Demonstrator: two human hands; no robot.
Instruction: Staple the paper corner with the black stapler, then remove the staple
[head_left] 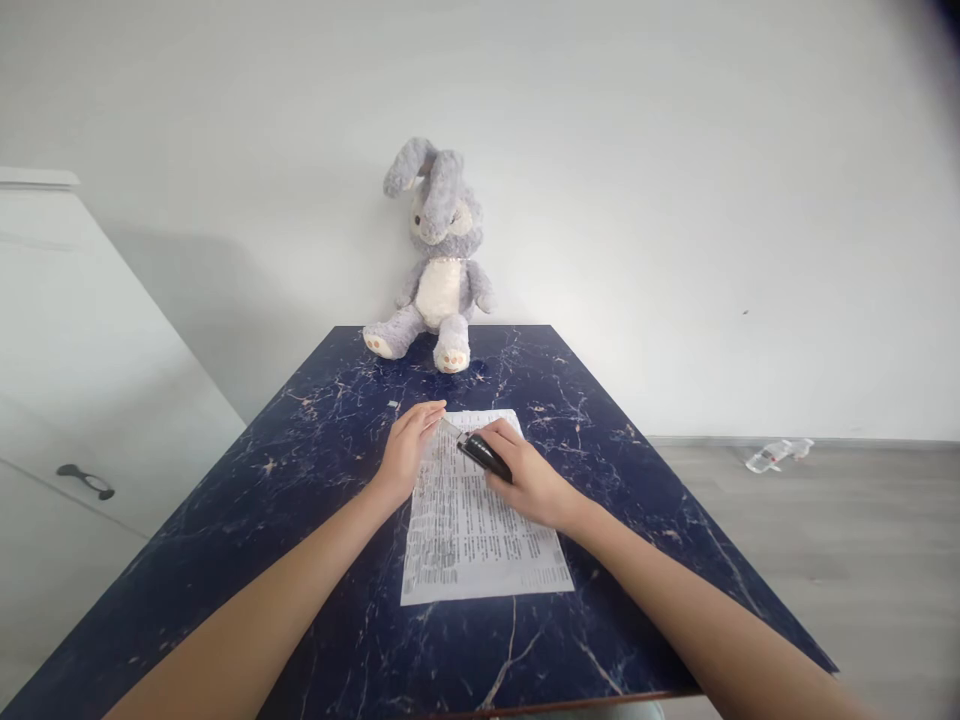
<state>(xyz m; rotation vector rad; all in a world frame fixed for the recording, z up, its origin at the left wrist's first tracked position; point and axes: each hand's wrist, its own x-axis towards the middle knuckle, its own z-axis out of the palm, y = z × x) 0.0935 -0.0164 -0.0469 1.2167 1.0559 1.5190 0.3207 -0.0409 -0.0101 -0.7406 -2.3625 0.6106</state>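
Note:
A printed paper sheet [480,530] lies in the middle of the dark blue marble-patterned table [300,480]. My left hand [409,448] rests flat on the sheet's upper left corner, fingers stretched out together. My right hand [529,478] is closed round a black utility knife [484,455]. The knife's thin metal tip [452,427] points left, close to my left fingertips near the sheet's top edge.
A grey and white plush rabbit [437,265] sits at the table's far edge against the white wall. A white cabinet with a dark handle [86,481] stands to the left. A clear plastic bottle [776,455] lies on the grey floor at right.

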